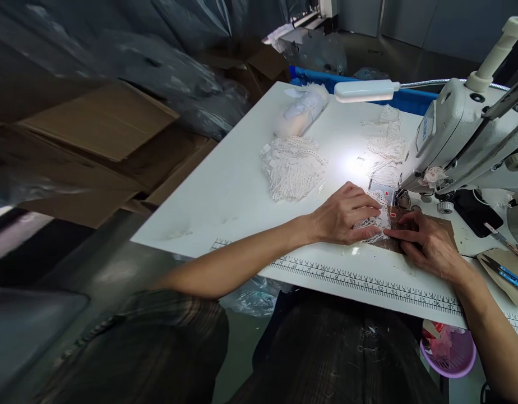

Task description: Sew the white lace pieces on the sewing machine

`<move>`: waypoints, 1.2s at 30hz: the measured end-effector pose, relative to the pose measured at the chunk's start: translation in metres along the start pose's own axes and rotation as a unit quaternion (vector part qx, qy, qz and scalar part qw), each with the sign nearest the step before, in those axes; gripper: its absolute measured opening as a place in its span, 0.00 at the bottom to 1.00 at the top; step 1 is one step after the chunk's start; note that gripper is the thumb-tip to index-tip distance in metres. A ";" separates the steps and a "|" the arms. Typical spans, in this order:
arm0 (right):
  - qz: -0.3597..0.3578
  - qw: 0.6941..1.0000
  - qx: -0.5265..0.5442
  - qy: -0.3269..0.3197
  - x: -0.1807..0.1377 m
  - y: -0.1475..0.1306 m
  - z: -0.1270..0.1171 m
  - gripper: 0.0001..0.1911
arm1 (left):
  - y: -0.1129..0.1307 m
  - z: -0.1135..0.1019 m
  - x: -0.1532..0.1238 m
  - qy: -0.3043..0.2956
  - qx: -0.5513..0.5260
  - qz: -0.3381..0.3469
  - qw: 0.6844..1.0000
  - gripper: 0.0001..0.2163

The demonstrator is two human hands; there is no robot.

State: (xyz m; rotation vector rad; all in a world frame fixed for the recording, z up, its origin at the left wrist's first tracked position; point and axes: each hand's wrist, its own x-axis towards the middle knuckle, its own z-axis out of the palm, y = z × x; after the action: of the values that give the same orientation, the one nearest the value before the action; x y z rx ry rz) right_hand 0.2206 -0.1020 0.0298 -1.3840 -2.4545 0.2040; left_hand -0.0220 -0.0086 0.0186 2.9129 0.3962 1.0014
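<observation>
The left hand (347, 216) covers part of the white lace (385, 219) from nine o'clock; from four, the right hand (430, 242) reaches its edge. Palms are hidden, so I cannot tell either grip. Toward two, the sewing machine (448, 126) is cut off.

Looks like a sewing workshop, judging by the white sewing machine (448, 132) on a ruler-marked table (225, 185). Also holds bunched lace pieces (292, 171) and, alongside, large cardboard boxes (103, 120).
</observation>
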 end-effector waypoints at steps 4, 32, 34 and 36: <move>0.002 1.000 0.000 0.005 -0.001 -0.001 0.001 0.20 | 0.000 0.006 -0.002 -0.057 0.032 0.025 0.998 0.22; 0.006 1.000 -0.008 0.010 -0.002 -0.004 0.004 0.19 | 0.000 0.012 -0.003 -0.099 0.065 0.006 0.993 0.20; 0.010 1.000 -0.009 0.011 -0.002 -0.005 0.004 0.19 | 0.003 0.012 -0.002 -0.101 0.069 -0.002 0.992 0.20; 0.015 1.000 -0.013 0.009 -0.002 -0.007 0.003 0.19 | 0.006 0.011 0.000 -0.107 0.077 -0.009 0.991 0.19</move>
State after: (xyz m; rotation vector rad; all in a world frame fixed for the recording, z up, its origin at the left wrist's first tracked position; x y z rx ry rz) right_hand 0.2151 -0.1071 0.0279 -1.4265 -2.4308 0.1661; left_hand -0.0142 -0.0141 0.0108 3.1043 0.5068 0.6735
